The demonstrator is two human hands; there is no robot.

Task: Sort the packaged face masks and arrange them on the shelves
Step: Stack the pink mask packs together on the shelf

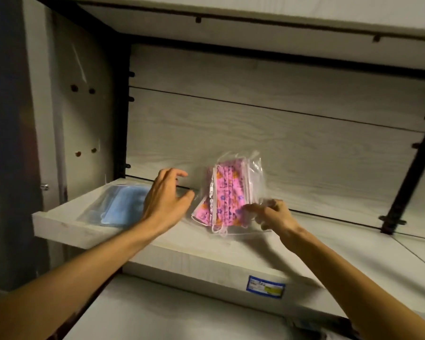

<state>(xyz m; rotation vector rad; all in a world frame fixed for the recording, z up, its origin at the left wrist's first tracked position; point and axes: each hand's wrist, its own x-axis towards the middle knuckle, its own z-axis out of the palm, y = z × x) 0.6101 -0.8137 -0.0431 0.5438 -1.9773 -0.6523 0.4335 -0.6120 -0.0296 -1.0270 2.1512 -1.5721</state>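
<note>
Where both arms reach in, the biggest thing is the shelf (206, 251), a pale wood-grain board running under both hands, w/ a matching back panel (280, 133) beyond the fingertips and another board overhead. A black metal upright (407, 177) stands well off to the right of the right hand. A lower board sits below the forearms, nearer the person.

Next down in size: the pink floral mask pack (227, 195), a clear bag w/ several pink masks printed in purple and orange flowers. It stands tilted on the shelf, its lower end just left of the right hand, upper end leaning toward the back panel. The blue mask pack (118, 204) lies flat on the shelf, left of the left hand and partly under the wrist side of it.

Left hand (166, 195): fingers spread and loosely bent, gripping nothing, hovering btwn the two packs; can't tell if it touches the shelf. Right hand (271, 213): fingers curled, pinching the clear plastic at the pink floral mask pack's lower right corner.

Smallest: a blue-edged price label (265, 286) on the shelf's front edge, below the right forearm; print too small to read.
</note>
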